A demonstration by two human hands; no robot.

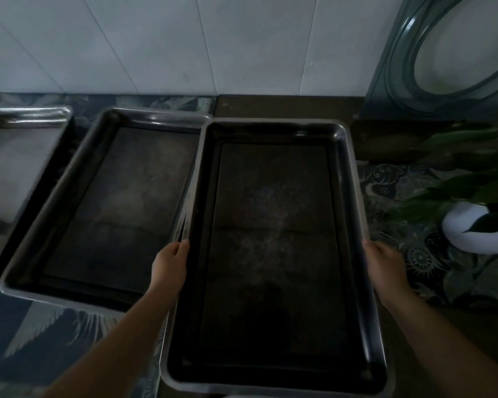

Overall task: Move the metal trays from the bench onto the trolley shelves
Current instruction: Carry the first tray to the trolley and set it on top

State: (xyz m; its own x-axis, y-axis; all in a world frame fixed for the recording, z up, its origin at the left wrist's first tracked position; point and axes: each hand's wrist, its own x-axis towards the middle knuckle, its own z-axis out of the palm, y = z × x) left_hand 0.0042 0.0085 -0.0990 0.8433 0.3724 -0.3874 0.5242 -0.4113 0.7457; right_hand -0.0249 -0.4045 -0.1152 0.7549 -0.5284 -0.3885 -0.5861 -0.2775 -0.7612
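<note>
No readable text, label, brand, number or sign shows on anything in this dim view.

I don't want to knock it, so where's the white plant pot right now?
In the head view the white plant pot sits at the far right, on the patterned cloth just beyond the right hand.
</note>
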